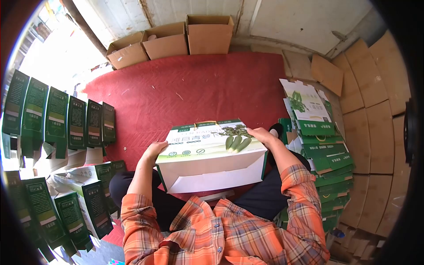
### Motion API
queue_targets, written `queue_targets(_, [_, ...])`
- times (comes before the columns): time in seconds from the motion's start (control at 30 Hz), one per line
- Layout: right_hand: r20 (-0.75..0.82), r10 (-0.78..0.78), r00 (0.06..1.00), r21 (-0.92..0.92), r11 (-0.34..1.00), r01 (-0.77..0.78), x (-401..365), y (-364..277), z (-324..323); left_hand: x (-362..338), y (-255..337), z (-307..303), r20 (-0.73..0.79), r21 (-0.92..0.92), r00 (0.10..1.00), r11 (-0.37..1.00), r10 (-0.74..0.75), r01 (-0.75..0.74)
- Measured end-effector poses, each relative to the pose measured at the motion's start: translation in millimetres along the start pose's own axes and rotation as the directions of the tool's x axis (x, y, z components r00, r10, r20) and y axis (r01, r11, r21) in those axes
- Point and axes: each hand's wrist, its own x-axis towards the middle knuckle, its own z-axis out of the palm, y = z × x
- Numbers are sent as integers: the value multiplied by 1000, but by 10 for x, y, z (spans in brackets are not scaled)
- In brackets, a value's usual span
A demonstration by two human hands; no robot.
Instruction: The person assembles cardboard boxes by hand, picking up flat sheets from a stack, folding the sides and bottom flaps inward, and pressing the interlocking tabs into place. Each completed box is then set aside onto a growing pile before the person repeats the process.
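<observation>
A white and green carton (207, 150) with printed green vegetables lies across my lap, its plain white side facing me and a yellow cord handle at its far edge. My left hand (155, 150) grips its left edge. On the right, my right hand (260, 136) holds the upper right corner, near the vegetable print. Parts of the fingers of both hands are hidden at the carton's sides.
Folded green cartons (57, 119) stand in rows on the left. Flat green and white cartons (327, 150) are stacked at the right. Open brown boxes (210, 37) line the wall behind the red mat (176, 84). Brown cardboard (371, 132) leans at the far right.
</observation>
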Motion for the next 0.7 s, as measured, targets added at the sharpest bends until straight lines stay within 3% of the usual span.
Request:
queue_targets(0.07, [-91,-183,979,-27,983,181,-114,-133,36,-114,87,-12,8,72,979,977,203,-203])
queue_targets(0.13, [-232,-408,883,42,903,428,-161,-196,47,-323,174,76,-21,-4,962,962,273,-273])
queue_targets(0.2, [-325,-424,845,105,872,478,-194,-268,-77,-457,242,148,-167,34,864,878,476,-477])
queue_targets(0.27, [-355,-358,863,138,893,427,-324,-346,-111,-406,233,71,-179,4,857,871,484,-491])
queue_targets(0.33, [-349,-147,926,364,889,278,-513,-407,-82,-423,197,10,-218,-189,908,897,357,-398])
queue_targets(0.37, [-267,-76,961,292,944,155,-590,-451,-76,-440,163,48,-233,-177,902,896,364,-407])
queue_targets(0.4, [-265,-72,961,292,944,151,-518,-334,-79,-242,5,-81,-153,42,888,901,433,-432])
queue_targets(0.43, [-175,-206,963,303,919,252,-408,-163,-83,-99,-59,-136,-152,43,889,902,431,-430])
queue_targets(0.47, [-87,-336,938,324,881,345,-397,-97,-65,6,-108,-165,-107,-126,928,921,357,-368])
queue_targets(0.5, [-160,-237,958,363,889,280,-344,-51,-9,111,-173,-181,-48,-288,957,913,286,-288])
queue_targets(0.53, [-158,-234,959,364,889,277,-333,-40,21,213,-238,-183,-49,-287,958,915,283,-285])
queue_targets(0.6, [-171,-295,940,119,941,317,-289,-24,67,335,-298,-189,-51,-244,953,922,299,-302])
queue_targets(0.67, [-161,-289,944,111,945,309,-276,-28,62,101,-122,-111,-108,-177,959,944,261,-277])
queue_targets(0.7, [-156,-238,958,218,938,269,-331,-84,68,78,-91,-98,-122,-238,968,941,218,-242])
